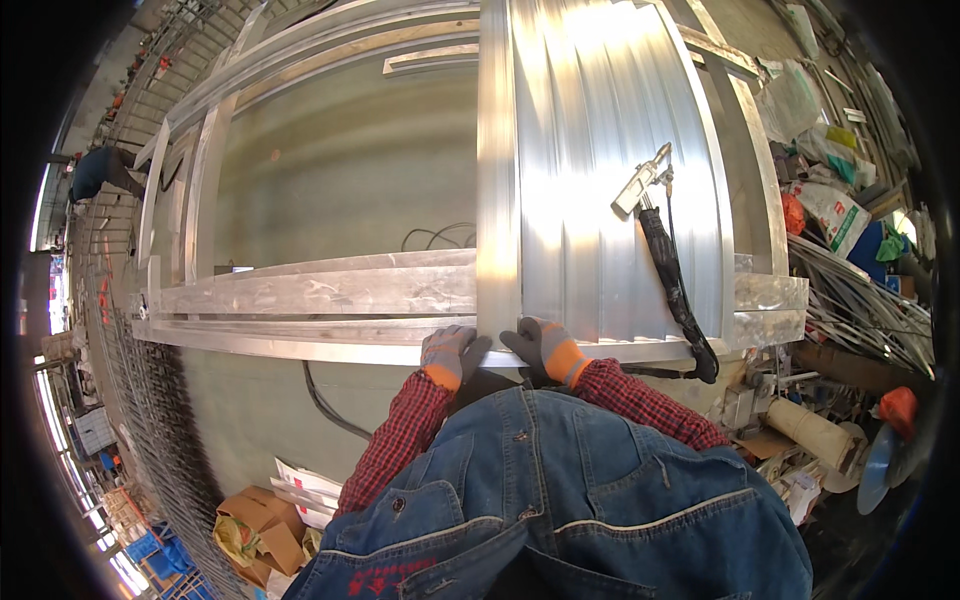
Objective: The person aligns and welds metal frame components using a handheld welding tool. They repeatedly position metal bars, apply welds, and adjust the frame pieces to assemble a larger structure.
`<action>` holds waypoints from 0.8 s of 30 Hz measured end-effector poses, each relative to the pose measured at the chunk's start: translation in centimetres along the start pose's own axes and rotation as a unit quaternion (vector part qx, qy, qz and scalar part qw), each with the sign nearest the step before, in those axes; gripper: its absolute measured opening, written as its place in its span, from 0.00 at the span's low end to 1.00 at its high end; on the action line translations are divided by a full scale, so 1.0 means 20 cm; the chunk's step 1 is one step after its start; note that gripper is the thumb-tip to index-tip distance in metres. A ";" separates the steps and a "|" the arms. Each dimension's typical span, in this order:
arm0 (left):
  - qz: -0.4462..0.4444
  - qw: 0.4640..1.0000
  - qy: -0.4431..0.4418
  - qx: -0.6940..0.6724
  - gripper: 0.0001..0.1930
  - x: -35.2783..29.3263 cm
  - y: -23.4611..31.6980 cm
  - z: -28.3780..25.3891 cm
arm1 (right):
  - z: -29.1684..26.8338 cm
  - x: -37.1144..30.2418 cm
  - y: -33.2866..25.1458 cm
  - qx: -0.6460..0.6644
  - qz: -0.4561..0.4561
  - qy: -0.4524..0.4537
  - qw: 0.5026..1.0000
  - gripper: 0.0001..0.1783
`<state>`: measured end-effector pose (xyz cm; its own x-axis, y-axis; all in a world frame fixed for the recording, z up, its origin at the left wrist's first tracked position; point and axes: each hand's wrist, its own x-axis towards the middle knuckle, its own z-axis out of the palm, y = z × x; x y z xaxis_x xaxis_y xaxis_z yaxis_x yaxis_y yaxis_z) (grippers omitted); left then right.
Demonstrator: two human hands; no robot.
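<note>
A long, flat metal plank (497, 170) runs away from me across a silvery metal frame (330, 290), along the left side of a ribbed metal sheet (570, 240). My left hand (450, 352), in a grey and orange work glove, is closed at the left side of the plank's near end. Closed at the right side of that end is my right hand (548, 350), gloved alike. Both thumbs point inward, and some fingertips are hidden. On the ribbed sheet lies a welding torch (636, 190) with a black-wrapped cable (668, 265), out of my hands.
Right of the frame are metal strips (860, 300), bags (835, 215) and a rolled tan tube (810, 430). An open cardboard box (262, 525) stands at the lower left. A dark cable (325, 400) trails on the floor. Another person (105, 173) bends over at the far left.
</note>
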<state>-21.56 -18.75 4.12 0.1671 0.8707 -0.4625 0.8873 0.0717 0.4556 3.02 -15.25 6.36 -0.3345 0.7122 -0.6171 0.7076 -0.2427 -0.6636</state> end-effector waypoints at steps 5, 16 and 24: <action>-0.019 0.979 -0.136 -0.151 0.28 0.03 -0.04 -0.09 | 0.02 0.01 0.01 -0.001 0.001 0.000 1.000 0.34; -0.009 0.990 -0.123 -0.068 0.27 0.04 -0.04 -0.07 | 0.08 0.03 0.08 0.037 -0.019 0.021 0.999 0.33; -0.050 0.992 -0.108 -0.041 0.30 0.06 0.01 -0.06 | 0.15 0.06 0.17 -0.065 -0.129 0.079 0.986 0.23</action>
<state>-21.79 -16.99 4.54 0.1767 0.7337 -0.6560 0.8671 0.1994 0.4566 3.12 -17.32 2.12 -0.4194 0.8356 -0.3547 0.6892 0.0388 -0.7235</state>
